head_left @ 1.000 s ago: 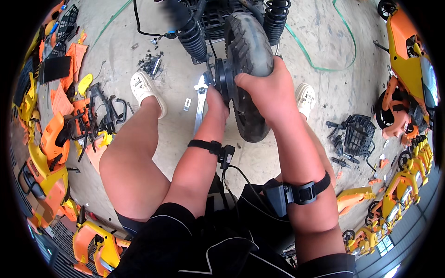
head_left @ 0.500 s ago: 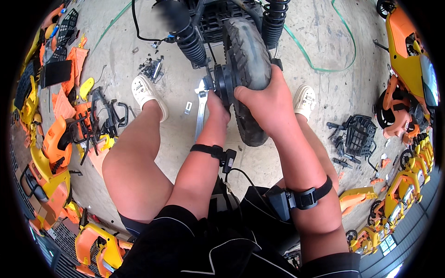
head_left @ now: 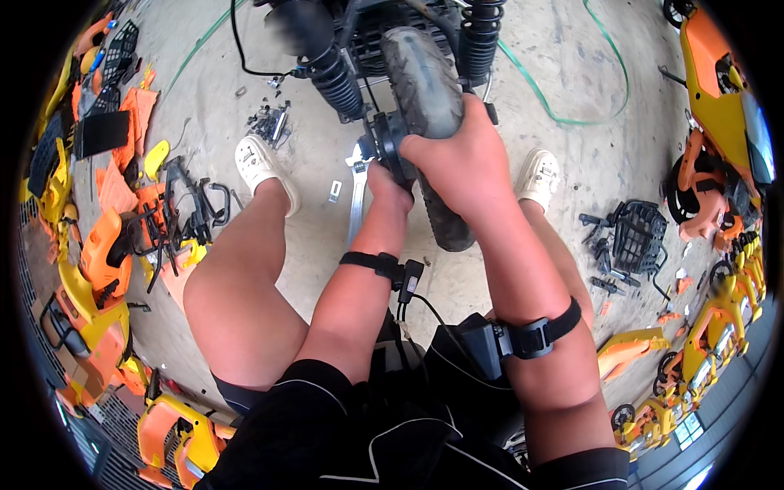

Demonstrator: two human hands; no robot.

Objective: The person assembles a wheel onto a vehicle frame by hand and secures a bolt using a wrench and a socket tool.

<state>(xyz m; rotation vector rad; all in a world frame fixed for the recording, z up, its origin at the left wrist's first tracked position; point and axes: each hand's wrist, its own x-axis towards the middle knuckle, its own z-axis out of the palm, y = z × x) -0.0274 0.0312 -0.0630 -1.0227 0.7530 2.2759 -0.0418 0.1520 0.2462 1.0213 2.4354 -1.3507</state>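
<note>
Right hand point(head_left: 467, 159) gripping the tyre point(head_left: 423, 86) from its right side, left hand point(head_left: 390, 188) at the hub point(head_left: 395, 131), hold partly hidden, cannot tell, wrench point(head_left: 358, 192) just beside that hand

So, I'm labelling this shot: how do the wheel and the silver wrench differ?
Colour: the wheel has a dark, dusty tyre, while the wrench is shiny silver.
Shape: the wheel is thick and round with chunky tread; the wrench is slim and long-handled.
Grip: the right hand grasps the wheel; whether the left hand holds the wrench is unclear.
Both run roughly up and down in the picture.
</note>
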